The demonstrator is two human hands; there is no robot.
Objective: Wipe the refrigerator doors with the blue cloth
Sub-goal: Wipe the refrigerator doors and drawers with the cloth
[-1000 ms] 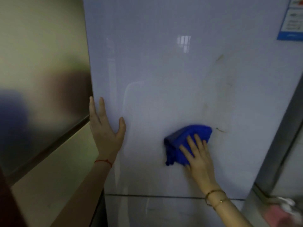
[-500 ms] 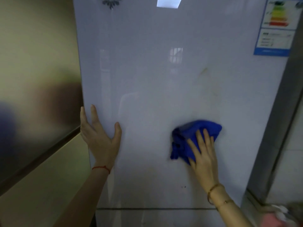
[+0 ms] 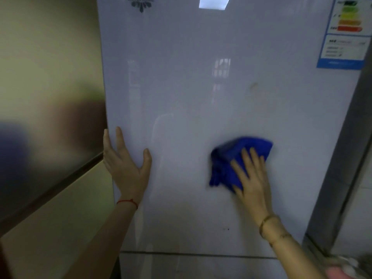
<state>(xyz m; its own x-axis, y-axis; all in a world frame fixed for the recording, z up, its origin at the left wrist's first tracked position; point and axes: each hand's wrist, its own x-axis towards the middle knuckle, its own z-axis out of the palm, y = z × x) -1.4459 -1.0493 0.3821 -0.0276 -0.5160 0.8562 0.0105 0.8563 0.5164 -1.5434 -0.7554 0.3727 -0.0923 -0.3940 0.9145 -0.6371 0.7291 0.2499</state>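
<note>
A glossy white refrigerator door fills the middle of the view. A crumpled blue cloth lies flat against it at the lower right. My right hand presses the cloth to the door with straight, spread fingers. My left hand rests flat on the door's left edge, fingers straight and pointing up, thumb out to the right. A faint brownish smudge shows on the door above the cloth. A seam near the bottom separates this door from a lower one.
An energy label sticker sits at the door's top right. A beige and brown wall panel stands to the left. A grey frame runs down the right side, with blurred pink and white things at the bottom right.
My right hand has slid the blue cloth to the right and slightly up across the door. The view has tilted upward, bringing the logo and full label into sight. My left hand stays on the edge.
</note>
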